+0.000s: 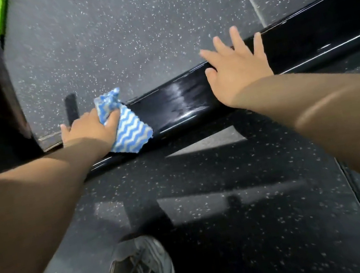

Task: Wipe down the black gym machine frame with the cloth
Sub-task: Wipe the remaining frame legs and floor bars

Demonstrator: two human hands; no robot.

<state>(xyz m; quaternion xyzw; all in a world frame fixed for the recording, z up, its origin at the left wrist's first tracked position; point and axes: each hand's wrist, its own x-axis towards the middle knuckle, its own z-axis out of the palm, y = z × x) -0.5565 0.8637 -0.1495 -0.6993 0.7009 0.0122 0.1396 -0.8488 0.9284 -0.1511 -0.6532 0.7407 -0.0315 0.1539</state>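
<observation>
Blue-and-white wavy cloth: soft, light and limp. It is gripped in the left hand, fingers curled round its bunched top, the rest pressed onto the black frame. Frame: a glossy, rigid bar, probably slick, with wet streaks mid-length. Right hand: fingers straight and spread, resting on the bar, holding nothing.

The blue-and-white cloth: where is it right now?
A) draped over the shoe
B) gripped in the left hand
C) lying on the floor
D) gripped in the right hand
B: the left hand grips the cloth against the black frame bar, while the right hand rests flat on the bar, holding nothing.
</observation>
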